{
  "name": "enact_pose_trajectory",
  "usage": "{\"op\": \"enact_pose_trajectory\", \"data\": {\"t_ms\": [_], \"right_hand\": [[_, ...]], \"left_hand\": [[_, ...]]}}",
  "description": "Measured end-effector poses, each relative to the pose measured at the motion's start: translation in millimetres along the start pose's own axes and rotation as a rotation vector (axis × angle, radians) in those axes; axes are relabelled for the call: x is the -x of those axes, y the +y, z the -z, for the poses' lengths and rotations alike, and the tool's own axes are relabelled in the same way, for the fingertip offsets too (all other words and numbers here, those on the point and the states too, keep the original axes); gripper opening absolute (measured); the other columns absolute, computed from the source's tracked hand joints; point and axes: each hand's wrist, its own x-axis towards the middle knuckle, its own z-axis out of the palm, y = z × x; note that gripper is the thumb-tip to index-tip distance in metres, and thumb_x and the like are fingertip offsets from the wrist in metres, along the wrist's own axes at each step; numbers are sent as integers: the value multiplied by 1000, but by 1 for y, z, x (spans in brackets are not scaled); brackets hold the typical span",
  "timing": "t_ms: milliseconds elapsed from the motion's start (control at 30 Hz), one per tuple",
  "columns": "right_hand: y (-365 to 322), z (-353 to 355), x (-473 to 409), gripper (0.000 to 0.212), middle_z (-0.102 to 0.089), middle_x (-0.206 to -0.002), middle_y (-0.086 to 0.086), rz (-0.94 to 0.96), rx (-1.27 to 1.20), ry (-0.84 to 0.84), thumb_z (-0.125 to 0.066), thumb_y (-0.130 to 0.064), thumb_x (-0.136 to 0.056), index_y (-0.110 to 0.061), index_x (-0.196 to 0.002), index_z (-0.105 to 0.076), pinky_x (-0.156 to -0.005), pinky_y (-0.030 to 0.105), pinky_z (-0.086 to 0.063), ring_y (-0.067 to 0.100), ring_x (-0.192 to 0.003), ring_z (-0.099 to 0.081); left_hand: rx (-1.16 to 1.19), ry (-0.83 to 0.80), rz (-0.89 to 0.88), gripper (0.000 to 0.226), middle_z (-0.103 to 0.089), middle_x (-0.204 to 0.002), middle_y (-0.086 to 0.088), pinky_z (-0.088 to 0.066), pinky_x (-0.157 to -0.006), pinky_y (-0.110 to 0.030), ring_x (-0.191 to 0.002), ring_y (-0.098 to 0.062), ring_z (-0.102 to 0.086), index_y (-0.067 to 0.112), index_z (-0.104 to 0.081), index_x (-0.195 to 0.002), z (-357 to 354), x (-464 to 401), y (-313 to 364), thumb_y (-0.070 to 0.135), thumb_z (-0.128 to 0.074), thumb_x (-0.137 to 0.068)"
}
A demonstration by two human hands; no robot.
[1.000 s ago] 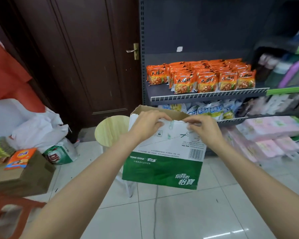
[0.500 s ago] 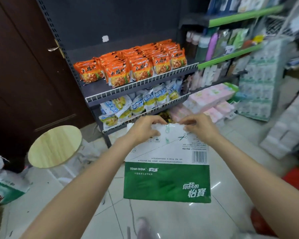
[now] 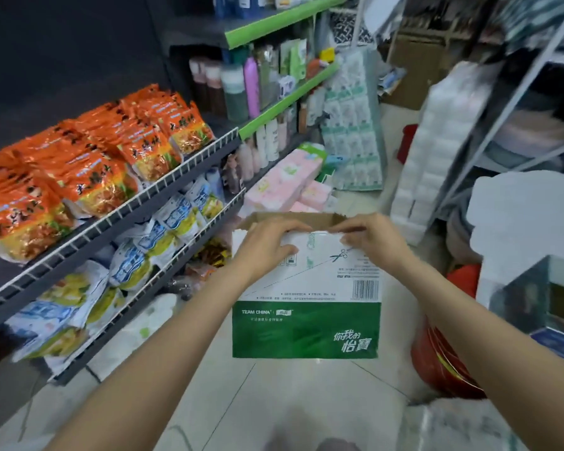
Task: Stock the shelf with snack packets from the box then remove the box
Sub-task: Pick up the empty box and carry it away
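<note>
A white and green cardboard box (image 3: 306, 307) hangs in front of me above the floor, its brown inside just showing at the top. My left hand (image 3: 264, 245) grips its top edge on the left, my right hand (image 3: 370, 239) grips the same edge on the right. Orange snack packets (image 3: 88, 164) fill the dark wire-edged shelf (image 3: 118, 219) at the left. Blue, white and yellow packets (image 3: 137, 258) lie on the shelf below it.
Bottles (image 3: 251, 86) stand on green-edged shelves behind. Pink tissue packs (image 3: 284, 177) and stacked paper rolls (image 3: 352, 125) sit on the floor ahead. A red bucket (image 3: 440, 362), a metal rack (image 3: 508, 102) and a glass tank (image 3: 541, 301) crowd the right.
My view has swung right, away from the door and wooden stool toward the aisle. The box stays in both hands and has come off the stool.
</note>
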Motion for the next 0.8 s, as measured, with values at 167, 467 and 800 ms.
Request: {"op": "enact_pose_trajectory", "data": {"t_ms": [167, 467, 800], "right_hand": [[46, 51, -35, 27, -73, -97, -1, -98, -10, 138, -66, -3, -82, -23, -100, -74, -81, 38, -54, 14, -81, -68], [156, 173, -109, 26, -73, -90, -1, -206, -1, 305, -66, -2, -82, -22, -97, -75, -78, 39, -55, 17, -78, -68], [270, 312, -161, 29, -72, -94, -3, -358, 76, 497, -64, 1, -80, -19, -97, -75, -77, 22, -46, 13, -81, -63]], "left_hand": [[6, -61, -127, 45, -60, -127, 7, -37, -104, -31, -122, -11, -50, 26, -63, -118, -19, -103, 23, 8, -71, -78], [-22, -172, -240, 45, -62, -124, 4, -39, -102, -36, -119, -16, -53, 30, -61, -120, -86, -295, 92, 12, -72, -79], [-28, -208, -486, 44, -59, -128, 10, -30, -111, -41, -124, -11, -49, 33, -60, -120, -167, -479, 194, 16, -70, -80]]}}
